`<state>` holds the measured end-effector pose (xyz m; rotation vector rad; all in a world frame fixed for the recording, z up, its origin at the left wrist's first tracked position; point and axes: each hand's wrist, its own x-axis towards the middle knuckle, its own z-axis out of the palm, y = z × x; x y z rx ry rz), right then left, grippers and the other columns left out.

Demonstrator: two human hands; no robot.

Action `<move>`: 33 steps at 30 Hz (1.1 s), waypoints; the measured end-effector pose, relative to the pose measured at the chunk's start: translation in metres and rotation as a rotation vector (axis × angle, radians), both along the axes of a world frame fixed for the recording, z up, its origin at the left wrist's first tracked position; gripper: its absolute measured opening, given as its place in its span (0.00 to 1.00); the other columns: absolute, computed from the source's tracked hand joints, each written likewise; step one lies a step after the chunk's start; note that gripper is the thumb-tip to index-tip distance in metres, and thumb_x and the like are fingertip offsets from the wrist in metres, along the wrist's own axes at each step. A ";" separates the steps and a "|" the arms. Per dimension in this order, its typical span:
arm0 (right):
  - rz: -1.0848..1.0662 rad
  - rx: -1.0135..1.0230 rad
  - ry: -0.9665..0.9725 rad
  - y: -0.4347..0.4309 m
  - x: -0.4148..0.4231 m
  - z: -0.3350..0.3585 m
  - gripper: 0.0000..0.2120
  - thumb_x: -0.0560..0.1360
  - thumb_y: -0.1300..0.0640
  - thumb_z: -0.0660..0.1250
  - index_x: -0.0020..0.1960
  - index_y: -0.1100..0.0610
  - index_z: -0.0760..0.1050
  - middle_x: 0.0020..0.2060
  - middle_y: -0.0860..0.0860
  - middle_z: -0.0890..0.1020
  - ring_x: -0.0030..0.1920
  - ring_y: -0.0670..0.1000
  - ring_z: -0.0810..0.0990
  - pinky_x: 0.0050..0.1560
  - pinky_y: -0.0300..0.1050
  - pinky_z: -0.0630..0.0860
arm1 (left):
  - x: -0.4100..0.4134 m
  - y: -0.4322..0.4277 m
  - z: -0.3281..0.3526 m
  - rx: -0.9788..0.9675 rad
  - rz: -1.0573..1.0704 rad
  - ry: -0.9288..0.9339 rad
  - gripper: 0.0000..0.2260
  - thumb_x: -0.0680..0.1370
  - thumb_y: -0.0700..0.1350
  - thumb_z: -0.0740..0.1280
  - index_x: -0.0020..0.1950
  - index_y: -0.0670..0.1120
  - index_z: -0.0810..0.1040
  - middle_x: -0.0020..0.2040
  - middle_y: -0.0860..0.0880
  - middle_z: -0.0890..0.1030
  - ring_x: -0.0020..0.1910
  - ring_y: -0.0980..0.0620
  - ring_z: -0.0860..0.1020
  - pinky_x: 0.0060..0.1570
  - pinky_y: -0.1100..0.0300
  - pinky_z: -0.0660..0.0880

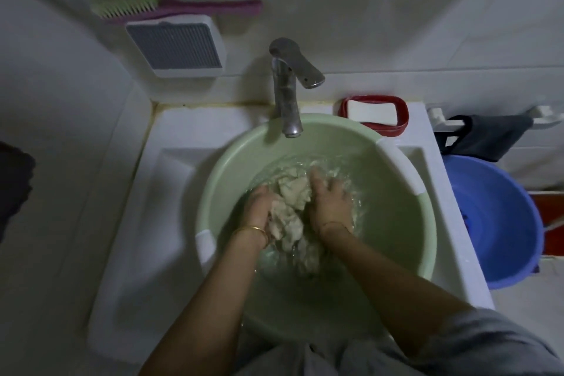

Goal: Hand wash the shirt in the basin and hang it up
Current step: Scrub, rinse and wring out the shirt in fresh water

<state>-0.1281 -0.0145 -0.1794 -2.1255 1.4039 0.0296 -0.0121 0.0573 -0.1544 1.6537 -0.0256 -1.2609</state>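
The shirt (290, 218) lies bunched up in the water in the green basin (232, 162), so it gets wet all over. The left hand (259, 207) and the right hand (331, 201) each grab a clump with curled fingers, close together, likely to rub cloth on cloth. The basin sits under the tap (287, 94). Soap (370, 114) waits just behind.

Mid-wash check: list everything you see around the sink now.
shirt: one, beige, in basin water
basin: one, green, in sink
sink: one, white, against wall
tap: one, silver, behind basin
soap dish: one, red, right of tap
soap: one, white, in soap dish
brush: one, green and pink, on wall
box: one, white, below brush
bucket: one, blue, right of sink
cloth: one, dark, on rail above bucket
left hand: gripping shirt
right hand: gripping shirt
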 end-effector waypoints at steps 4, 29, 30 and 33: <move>0.025 0.204 -0.469 0.008 -0.007 0.033 0.20 0.64 0.44 0.71 0.54 0.48 0.79 0.55 0.50 0.74 0.58 0.49 0.72 0.60 0.41 0.69 | 0.000 -0.012 0.007 -0.030 0.278 0.294 0.30 0.71 0.65 0.64 0.59 0.42 0.79 0.58 0.38 0.80 0.56 0.40 0.79 0.58 0.44 0.75; 0.587 -0.199 0.489 0.021 -0.027 0.007 0.33 0.80 0.46 0.53 0.77 0.48 0.37 0.76 0.55 0.38 0.75 0.65 0.39 0.71 0.66 0.51 | -0.033 0.018 0.002 0.693 -1.233 -1.183 0.32 0.80 0.49 0.54 0.76 0.52 0.35 0.77 0.41 0.42 0.75 0.35 0.46 0.71 0.37 0.46; 0.675 -0.179 0.475 0.013 -0.032 0.007 0.33 0.80 0.45 0.54 0.76 0.46 0.37 0.76 0.54 0.39 0.75 0.64 0.41 0.71 0.65 0.52 | -0.030 0.021 0.001 0.731 -1.270 -1.230 0.31 0.80 0.49 0.53 0.77 0.50 0.37 0.77 0.40 0.43 0.74 0.34 0.46 0.71 0.38 0.46; 0.631 -0.030 0.310 -0.020 -0.037 0.020 0.32 0.76 0.46 0.61 0.75 0.41 0.50 0.77 0.51 0.43 0.75 0.61 0.47 0.72 0.62 0.55 | -0.023 0.023 0.003 0.767 -1.283 -1.272 0.30 0.80 0.47 0.54 0.77 0.47 0.42 0.76 0.39 0.46 0.74 0.35 0.48 0.71 0.40 0.50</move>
